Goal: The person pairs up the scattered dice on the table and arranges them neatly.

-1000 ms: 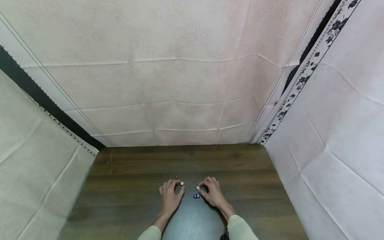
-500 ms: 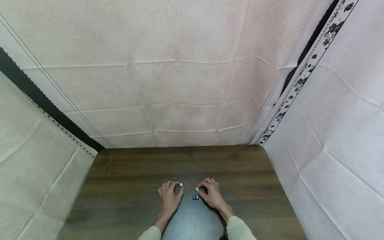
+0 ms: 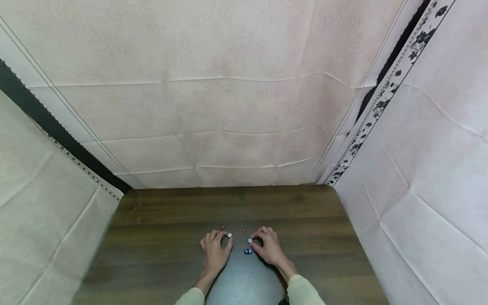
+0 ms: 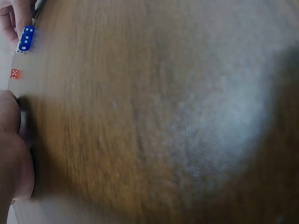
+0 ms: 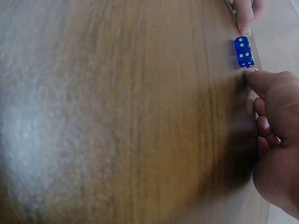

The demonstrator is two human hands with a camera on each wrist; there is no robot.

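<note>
Two hands working small dice on the dark brown wooden worktop (image 3: 160,237). Left hand (image 3: 214,253) pinching a small white die (image 3: 229,235); right hand (image 3: 270,248) pinching another small white die (image 3: 250,240), above the two blue dice (image 3: 248,251). Next, probably needing gentle lifting, not bumping the tiny red dice (image 3: 223,227).

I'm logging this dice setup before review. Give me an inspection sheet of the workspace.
Surface: dark wooden table, glare patch near the person.
Job's things: two white dice, one at the left hand's fingertips, one at the right hand's; two blue dice side by side; two red dice farther out.
Clutter: nothing seen.
Grips: left hand touches its white die; right hand pinches its own.
Cables: nothing seen.
Surroundings: pale cloth panels on three sides.
</note>
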